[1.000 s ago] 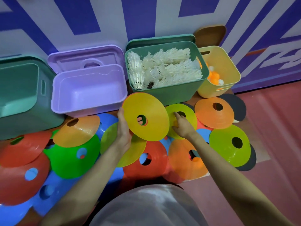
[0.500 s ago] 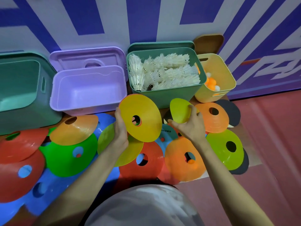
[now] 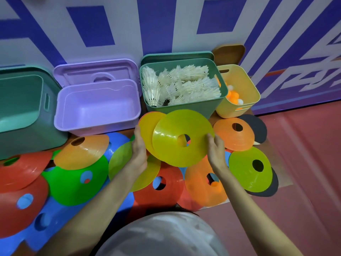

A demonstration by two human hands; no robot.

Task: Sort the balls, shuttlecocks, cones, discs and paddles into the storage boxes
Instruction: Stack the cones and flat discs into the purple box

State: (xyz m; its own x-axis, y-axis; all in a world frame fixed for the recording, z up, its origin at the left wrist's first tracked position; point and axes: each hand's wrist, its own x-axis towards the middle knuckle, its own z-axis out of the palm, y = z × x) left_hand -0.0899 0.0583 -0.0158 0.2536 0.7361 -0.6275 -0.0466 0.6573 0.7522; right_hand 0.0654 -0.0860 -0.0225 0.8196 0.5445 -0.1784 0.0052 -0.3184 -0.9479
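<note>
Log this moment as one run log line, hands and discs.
left hand: holds yellow disc | right hand: holds lime disc, overlapping it | purple box: empty

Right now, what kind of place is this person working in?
Probably a sports hall or gym storage corner: a green box of shuttlecocks, flat training cones spread on a red floor, and a blue-patterned wall.
</note>
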